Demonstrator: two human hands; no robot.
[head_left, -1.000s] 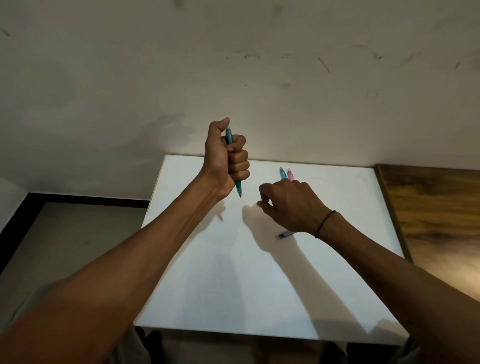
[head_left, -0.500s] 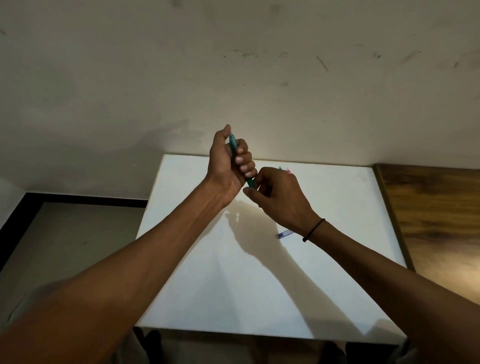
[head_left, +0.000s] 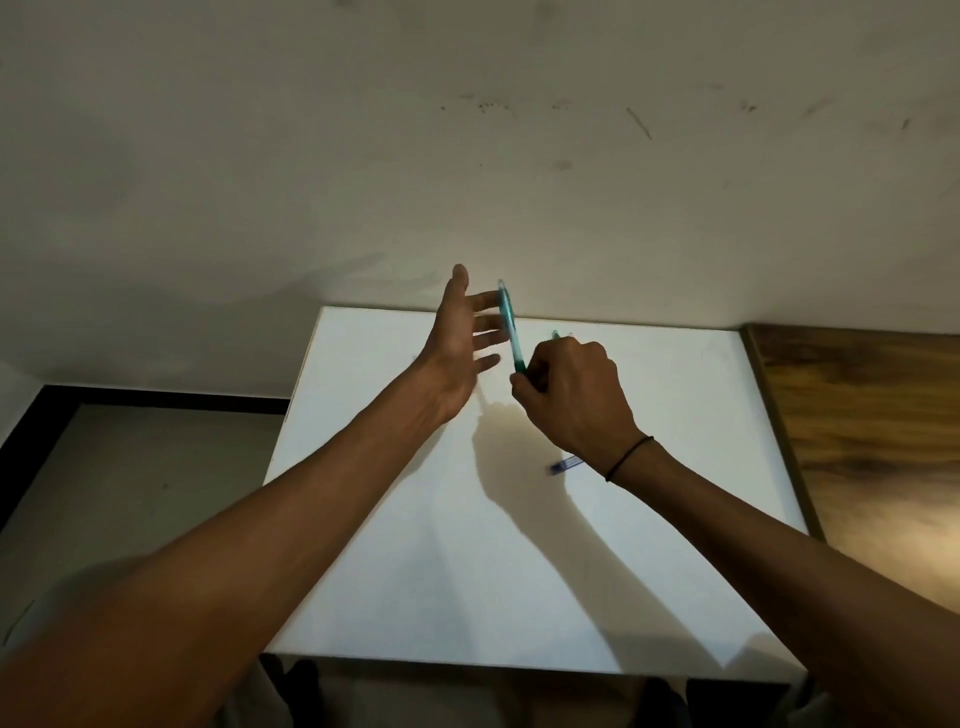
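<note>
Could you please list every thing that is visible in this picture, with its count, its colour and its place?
teal pen: one, teal, held almost upright above the far part of the table, blurred
second pen tip: one, teal, peeking out behind the right hand
blue pen: one, blue, lying on the table, partly hidden by the right wrist
table: one, white, centre
wooden surface: one, brown, right of the table
wall: one, off-white with marks, behind the table
floor: grey, left of the table
wrist band: one, black, on the right wrist
left hand: fingers straight, beside the teal pen
right hand: pinches the teal pen's lower end
</note>
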